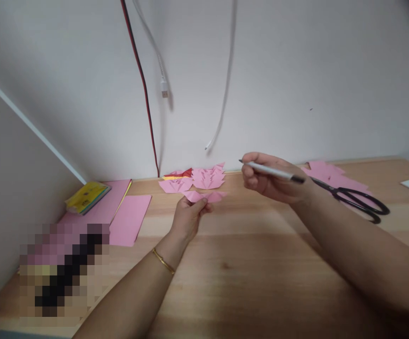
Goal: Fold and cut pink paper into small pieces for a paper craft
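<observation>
Pink folded paper (204, 196) pinched in left hand (187, 220) mid-scene above tabletop (247, 263), one pen (271, 172) gripped in right hand (273, 181), long axis left-right, tip pointing left, one pair of scissors (358, 200) far right, two white cables (225, 80) hanging.

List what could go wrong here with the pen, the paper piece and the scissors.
1. The left hand pinches the folded pink paper piece only at its edge in mid-air; it may crumple or tear.
2. The right hand holds the pen loosely; it may slip.
3. The scissors lie near that forearm and might be knocked.
</observation>
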Motion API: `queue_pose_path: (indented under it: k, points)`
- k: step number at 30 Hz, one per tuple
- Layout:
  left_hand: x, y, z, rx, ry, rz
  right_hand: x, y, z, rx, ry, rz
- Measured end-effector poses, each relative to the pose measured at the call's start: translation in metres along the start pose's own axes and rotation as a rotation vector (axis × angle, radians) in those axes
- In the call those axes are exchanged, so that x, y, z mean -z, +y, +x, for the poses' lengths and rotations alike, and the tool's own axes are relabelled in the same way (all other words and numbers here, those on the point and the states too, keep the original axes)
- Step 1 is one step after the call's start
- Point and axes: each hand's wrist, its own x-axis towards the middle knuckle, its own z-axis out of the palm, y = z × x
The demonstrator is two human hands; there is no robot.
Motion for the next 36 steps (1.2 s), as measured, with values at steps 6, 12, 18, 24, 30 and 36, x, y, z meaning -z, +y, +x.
queue_pose_path:
  k: [6, 12, 18, 24, 30, 36]
  points:
    - [-0.003, -0.004, -0.004, 0.063, -0.029, -0.03, -0.026, 0.031, 0.002, 0.235, 0.175, -0.295]
    - [-0.006, 0.0, -0.006, 0.092, -0.038, -0.076, -0.033, 0.059, 0.003, 0.068, -0.002, -0.311]
    - [-0.006, 0.0, -0.008, 0.137, -0.11, -0.08, -0.033, 0.068, 0.006, 0.029, -0.005, -0.224]
    - [-0.006, 0.0, -0.008, 0.133, -0.108, 0.03, -0.033, 0.072, 0.007, 0.13, 0.01, -0.443]
    - [-0.006, 0.0, -0.007, 0.092, -0.082, 0.03, -0.031, 0.068, 0.005, 0.419, 0.18, -0.717]
    - [-0.006, 0.001, -0.006, 0.096, -0.097, -0.002, -0.05, 0.064, -0.012, 0.782, 0.14, -0.711]
